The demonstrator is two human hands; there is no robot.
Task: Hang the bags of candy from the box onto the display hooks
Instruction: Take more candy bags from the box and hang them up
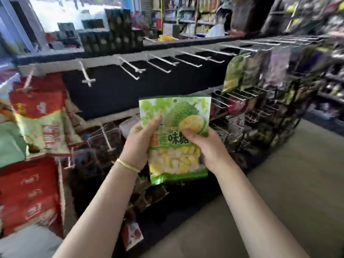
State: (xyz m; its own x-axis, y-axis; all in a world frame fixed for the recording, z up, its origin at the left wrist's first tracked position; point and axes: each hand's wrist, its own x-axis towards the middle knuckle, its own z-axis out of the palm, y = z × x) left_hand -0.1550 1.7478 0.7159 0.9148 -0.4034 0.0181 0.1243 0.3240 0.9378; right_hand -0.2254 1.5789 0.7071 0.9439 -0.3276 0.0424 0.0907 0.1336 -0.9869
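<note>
A green candy bag (176, 112) printed with a durian and yellow pieces is held upright in front of the display rack. My left hand (138, 140) grips its left edge, thumb on the front. My right hand (208, 146) holds its right side, thumb pressed on the front. A row of bare white display hooks (130, 68) juts out from the black panel above the bag. Another green durian bag (233, 71) hangs on a hook to the upper right. The box is not in view.
Red and green snack bags (39, 120) hang at the left, red boxes (28, 194) below them. Dark packets fill wire hooks (260, 112) on the right. A person (219, 23) stands behind the far counter. Beige floor (288, 183) lies right of the rack.
</note>
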